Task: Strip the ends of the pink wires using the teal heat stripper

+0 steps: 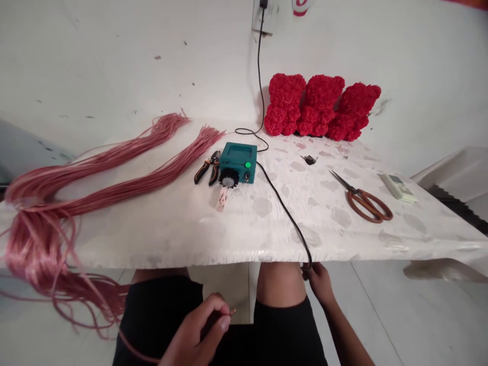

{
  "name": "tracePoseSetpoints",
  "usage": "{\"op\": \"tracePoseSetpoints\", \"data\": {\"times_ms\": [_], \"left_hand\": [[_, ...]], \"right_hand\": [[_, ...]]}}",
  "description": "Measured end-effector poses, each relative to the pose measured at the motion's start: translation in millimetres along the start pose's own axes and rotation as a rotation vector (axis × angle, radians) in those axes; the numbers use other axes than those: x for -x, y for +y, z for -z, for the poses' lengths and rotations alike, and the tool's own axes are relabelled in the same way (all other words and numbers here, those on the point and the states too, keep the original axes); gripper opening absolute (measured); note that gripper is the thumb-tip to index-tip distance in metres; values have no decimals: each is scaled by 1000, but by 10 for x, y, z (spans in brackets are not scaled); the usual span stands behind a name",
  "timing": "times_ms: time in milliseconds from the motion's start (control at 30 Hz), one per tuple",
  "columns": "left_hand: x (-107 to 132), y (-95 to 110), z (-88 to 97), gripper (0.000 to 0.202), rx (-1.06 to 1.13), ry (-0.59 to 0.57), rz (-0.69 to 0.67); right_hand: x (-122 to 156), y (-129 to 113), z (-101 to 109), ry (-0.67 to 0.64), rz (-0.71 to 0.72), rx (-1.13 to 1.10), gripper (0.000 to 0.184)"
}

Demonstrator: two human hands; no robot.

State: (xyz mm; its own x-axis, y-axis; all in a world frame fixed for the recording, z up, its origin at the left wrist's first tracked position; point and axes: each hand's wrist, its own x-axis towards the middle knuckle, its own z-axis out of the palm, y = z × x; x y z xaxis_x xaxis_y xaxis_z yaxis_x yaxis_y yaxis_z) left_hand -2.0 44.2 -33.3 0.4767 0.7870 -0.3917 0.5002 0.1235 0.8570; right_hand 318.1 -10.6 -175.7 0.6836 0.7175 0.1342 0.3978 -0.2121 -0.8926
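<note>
My left hand (202, 330) is closed in a pinch over my lap, and a short end of pink cord (233, 311) pokes out at its fingertips. From the long bundle of pink cords (114, 190) at the left, one strand runs down to this hand. Beside my knee, just under the table edge, my right hand (320, 282) is closed at the black cable (290, 216); its fingers are partly hidden. That cable comes from a teal box (238, 157) with a green lit button and a dark toothed wheel at the front.
Black-and-orange pliers (209, 168) lie left of the box. Brown-handled scissors (368, 204), a pale remote control (398, 187) and a small dark item (309, 159) lie at right. Several red flower-covered bears (320, 107) stand against the wall. A cord rises to a socket (263, 18).
</note>
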Motion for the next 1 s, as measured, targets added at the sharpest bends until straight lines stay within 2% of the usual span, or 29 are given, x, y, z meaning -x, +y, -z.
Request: {"op": "tracePoseSetpoints", "data": {"times_ms": [67, 133, 233, 300, 367, 433, 467, 533, 600, 667, 800, 900, 1000], "left_hand": [[79, 83, -8, 20, -11, 49, -86], [160, 125, -9, 20, 13, 101, -139], [276, 136, -25, 18, 79, 167, -197], [350, 144, -44, 17, 116, 192, -262], [417, 174, -60, 16, 133, 208, -327], [469, 225, -74, 16, 136, 225, -373], [485, 252, -81, 15, 138, 233, -396], [489, 297, -98, 14, 136, 243, -422], [448, 316, -117, 12, 136, 237, -415], [361, 306, -125, 11, 143, 213, -384], [109, 216, -63, 13, 125, 110, -341], [-57, 144, 18, 12, 98, 10, -321], [-120, 109, 57, 11, 64, -2, -312]], "right_hand": [[325, 51, 199, -42, -35, 30, 32], [639, -30, 389, -27, -51, 60, 34], [915, -427, 562, 22, 18, 95, 26], [945, -831, 581, 24, 200, 44, 17], [908, -1269, 538, -91, 449, -75, 11], [867, -1652, 446, -279, 664, -175, 16], [854, -1798, 383, -419, 723, -197, 15], [840, -1973, 233, -568, 694, -237, 11], [823, -2000, 62, -664, 591, -263, 11], [786, -1927, -107, -722, 514, -266, 19], [655, -1724, -386, -768, 475, -244, 32], [582, -1644, -505, -764, 458, -254, 32], [619, -1612, -529, -755, 454, -274, 34]]}}
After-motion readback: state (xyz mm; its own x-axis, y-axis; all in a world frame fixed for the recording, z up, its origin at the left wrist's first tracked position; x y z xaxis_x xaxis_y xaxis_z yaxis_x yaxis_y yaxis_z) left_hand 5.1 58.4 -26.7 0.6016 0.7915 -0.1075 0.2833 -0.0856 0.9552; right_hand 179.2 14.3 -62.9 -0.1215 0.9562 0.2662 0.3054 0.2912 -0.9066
